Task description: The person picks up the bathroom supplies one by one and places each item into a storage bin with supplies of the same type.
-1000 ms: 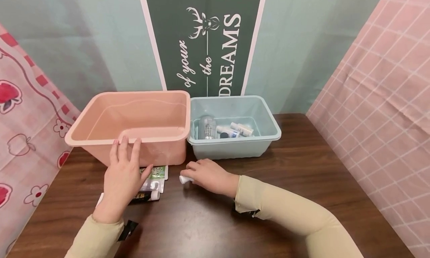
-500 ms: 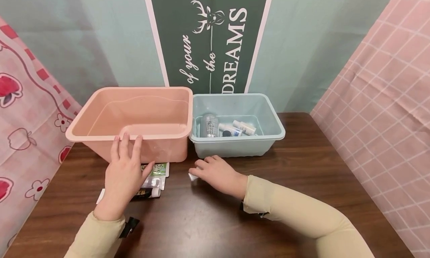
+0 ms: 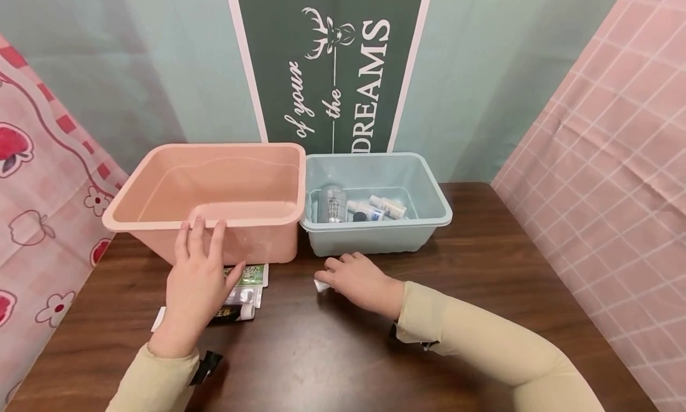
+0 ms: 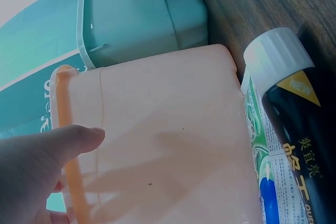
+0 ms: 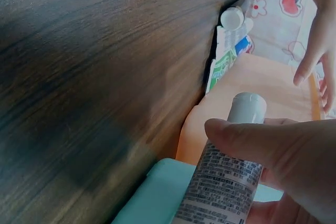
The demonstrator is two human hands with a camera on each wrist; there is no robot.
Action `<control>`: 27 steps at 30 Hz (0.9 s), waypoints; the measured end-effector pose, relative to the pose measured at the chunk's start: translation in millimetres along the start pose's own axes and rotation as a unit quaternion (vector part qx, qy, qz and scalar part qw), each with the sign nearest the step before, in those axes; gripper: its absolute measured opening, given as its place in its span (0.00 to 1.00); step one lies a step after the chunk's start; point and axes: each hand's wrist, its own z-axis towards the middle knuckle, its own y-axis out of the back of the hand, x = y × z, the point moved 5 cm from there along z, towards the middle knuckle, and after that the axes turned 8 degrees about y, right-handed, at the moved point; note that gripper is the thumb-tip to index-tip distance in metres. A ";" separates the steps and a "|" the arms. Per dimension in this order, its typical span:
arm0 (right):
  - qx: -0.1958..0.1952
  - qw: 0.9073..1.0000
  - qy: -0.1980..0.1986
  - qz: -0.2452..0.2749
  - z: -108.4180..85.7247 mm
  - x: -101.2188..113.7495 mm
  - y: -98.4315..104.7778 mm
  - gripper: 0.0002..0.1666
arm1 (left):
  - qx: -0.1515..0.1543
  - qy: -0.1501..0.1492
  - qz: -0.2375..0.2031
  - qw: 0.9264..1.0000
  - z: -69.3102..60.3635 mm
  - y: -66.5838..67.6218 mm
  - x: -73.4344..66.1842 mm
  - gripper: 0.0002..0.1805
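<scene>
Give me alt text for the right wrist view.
A right hand grips a white-capped container bearing small print. Beyond it are a teal bin and a peach bin on a dark wooden table, with a left hand near the peach bin's rim.

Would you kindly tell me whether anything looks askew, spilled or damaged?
The dark green printed panel behind the peach bin and light-blue bin looks odd: its lettering and deer head run sideways. No spill or damage is visible.

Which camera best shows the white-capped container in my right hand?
The right wrist view: the container shows close up, white cap and printed text visible, though cut off below. The head view gives only a white end poking from your right hand; the left wrist view, nothing clear.
</scene>
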 end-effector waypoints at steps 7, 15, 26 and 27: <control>0.004 1.000 -0.021 0.002 -5.9 -6.8 2.3 0.19 | 0.001 0.002 0.001 1.000 4.7 -1.4 -0.3 0.44; 0.003 0.999 -0.032 0.028 -12.0 -11.9 2.5 0.18 | -0.001 -0.004 -0.001 1.000 6.1 -0.9 -1.1 0.45; -0.006 0.998 -0.040 0.053 -24.6 -15.5 1.8 0.20 | 0.005 -0.002 0.003 1.000 -1.0 -0.2 0.0 0.44; -0.008 0.998 -0.041 0.053 -25.7 -16.2 2.0 0.20 | 0.004 -0.002 0.003 1.000 -1.2 -0.1 0.0 0.44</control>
